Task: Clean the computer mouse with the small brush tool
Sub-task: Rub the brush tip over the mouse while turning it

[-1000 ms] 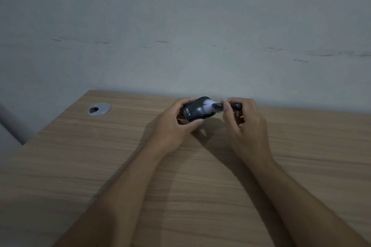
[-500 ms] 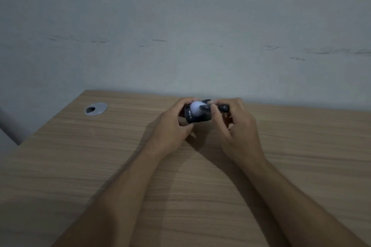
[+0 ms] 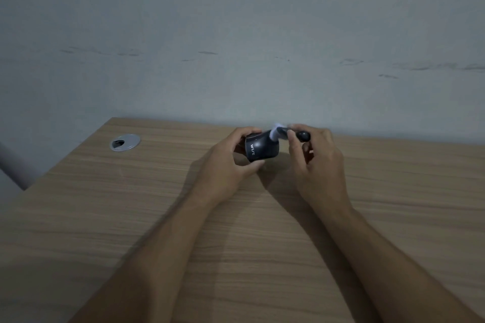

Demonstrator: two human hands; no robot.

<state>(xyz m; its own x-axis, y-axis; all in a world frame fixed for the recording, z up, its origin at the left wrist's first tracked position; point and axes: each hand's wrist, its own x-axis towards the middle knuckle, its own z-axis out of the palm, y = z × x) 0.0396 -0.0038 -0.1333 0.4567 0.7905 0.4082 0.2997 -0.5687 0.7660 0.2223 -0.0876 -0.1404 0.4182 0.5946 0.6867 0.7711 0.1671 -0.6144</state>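
Note:
A black computer mouse (image 3: 261,148) with white lettering on its side is held tilted above the wooden desk near the far edge. My left hand (image 3: 231,162) grips it from the left, thumb underneath. My right hand (image 3: 319,158) pinches a small brush (image 3: 282,134) with a dark handle and a white bristle tuft. The blurred bristles touch the mouse's upper right end. Part of the mouse is hidden by my left fingers.
The wooden desk (image 3: 236,244) runs up to a grey wall (image 3: 236,34) just behind my hands. A round metal cable grommet (image 3: 124,142) sits in the desk at the far left. The desk's left edge drops off diagonally.
The brush swept left over the top of the mouse half a second ago and is back at its right end now. My left hand has kept its hold on the mouse.

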